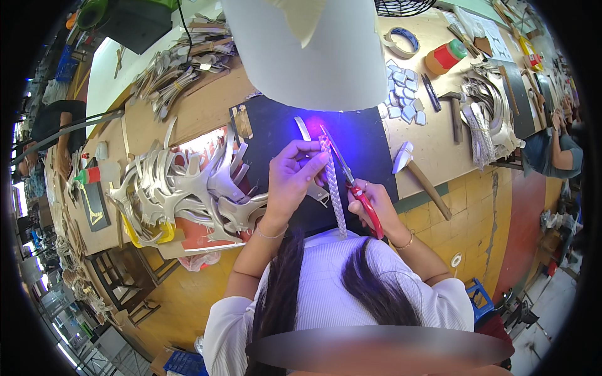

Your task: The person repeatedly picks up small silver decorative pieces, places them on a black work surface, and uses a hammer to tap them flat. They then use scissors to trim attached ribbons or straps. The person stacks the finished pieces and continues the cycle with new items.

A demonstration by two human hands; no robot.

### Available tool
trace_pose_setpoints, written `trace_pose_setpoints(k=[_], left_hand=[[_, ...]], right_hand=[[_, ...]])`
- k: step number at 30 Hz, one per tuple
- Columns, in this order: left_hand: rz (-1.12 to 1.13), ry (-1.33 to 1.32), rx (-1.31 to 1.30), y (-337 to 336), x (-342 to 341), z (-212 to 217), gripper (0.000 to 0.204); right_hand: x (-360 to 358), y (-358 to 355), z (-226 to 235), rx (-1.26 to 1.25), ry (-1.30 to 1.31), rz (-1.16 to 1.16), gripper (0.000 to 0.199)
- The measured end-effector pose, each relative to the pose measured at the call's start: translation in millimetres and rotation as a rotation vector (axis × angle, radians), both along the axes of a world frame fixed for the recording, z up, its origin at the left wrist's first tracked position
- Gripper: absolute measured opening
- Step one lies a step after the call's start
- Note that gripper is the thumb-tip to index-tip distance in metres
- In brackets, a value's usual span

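Note:
In my left hand (293, 177) a pale silver braided strap (335, 197) is pinched near its upper end; the rest hangs down toward my white top. My right hand (380, 202) is closed on the red handles of a pair of scissors (369, 208). The scissor blades point up and away, beside the strap's upper end. I cannot tell whether they touch it. Under both hands lies a dark mat (269, 113), lit by a blue-violet glow. A narrow pale strip (302, 128) lies just beyond my left fingers.
Silver strappy pieces (188, 178) are heaped at left. A white lamp-like hood (307, 56) overhangs the mat. At right are a white-headed hammer (426, 188), another hammer (456, 119), small pale pieces (404, 94), a tape roll (401, 42) and a red bottle with a green cap (444, 57).

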State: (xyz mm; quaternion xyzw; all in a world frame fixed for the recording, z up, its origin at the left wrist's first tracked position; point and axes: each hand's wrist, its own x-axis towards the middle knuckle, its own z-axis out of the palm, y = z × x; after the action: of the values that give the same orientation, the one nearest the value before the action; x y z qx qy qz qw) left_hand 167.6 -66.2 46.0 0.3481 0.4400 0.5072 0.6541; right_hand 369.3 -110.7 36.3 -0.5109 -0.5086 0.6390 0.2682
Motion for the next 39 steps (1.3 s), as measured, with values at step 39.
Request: trace_pose_setpoints(k=[39], left_hand=[[-0.211, 0.166, -0.104, 9, -13, 25, 0.019]], right_hand=[[35, 7, -6, 0.124, 0.097, 0.120, 0.075]])
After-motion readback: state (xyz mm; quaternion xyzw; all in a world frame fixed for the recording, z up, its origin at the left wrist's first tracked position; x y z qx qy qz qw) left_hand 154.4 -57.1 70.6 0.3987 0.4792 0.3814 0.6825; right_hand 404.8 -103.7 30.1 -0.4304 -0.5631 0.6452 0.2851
